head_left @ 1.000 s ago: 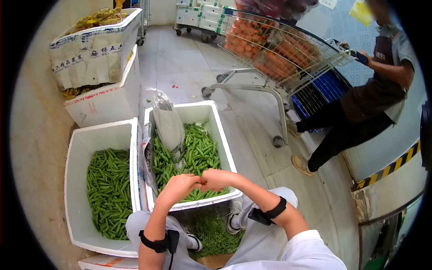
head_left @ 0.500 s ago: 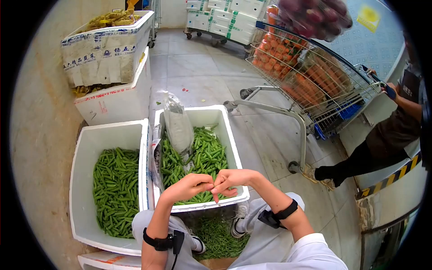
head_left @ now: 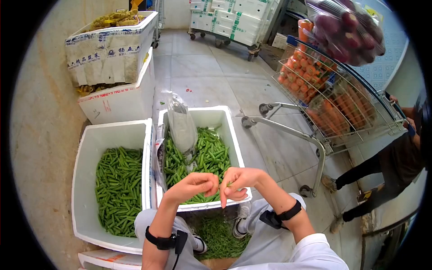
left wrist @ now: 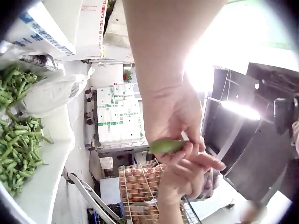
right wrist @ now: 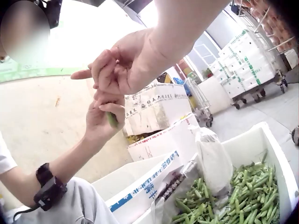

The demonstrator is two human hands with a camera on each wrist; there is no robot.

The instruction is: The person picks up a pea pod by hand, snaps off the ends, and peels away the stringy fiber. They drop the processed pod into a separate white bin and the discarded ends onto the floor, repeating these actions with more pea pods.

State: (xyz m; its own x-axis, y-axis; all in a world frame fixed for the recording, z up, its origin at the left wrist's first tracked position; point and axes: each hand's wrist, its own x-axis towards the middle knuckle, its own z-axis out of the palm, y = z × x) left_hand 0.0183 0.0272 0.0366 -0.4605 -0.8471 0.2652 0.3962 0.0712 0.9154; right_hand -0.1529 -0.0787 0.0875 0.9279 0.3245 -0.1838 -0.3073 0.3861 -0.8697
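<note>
In the head view, my left hand [head_left: 194, 186] and right hand [head_left: 238, 182] are side by side above the near rim of the right foam box [head_left: 234, 139]. My left hand holds a green pea pod [left wrist: 166, 146], which shows against the fingers in the left wrist view and partly in the right wrist view [right wrist: 112, 119]. My right hand pinches a small green bit [head_left: 229, 183], its index finger pointing down. Pea pods [head_left: 210, 148] fill the box's bottom below, with a clear plastic bag [head_left: 182, 128] lying on them.
A second foam box [head_left: 85, 180] of pea pods [head_left: 118, 189] stands left. Thin green trimmings [head_left: 222, 236] lie between my feet. Stacked boxes [head_left: 108, 60] stand farther back by the wall. At right, a person [head_left: 396, 166] holds a cart [head_left: 315, 139] loaded with bagged carrots [head_left: 355, 103].
My hands, together one second ago, have drawn slightly apart, and a green bit now shows in the right one. The cart and person have moved right and nearer.
</note>
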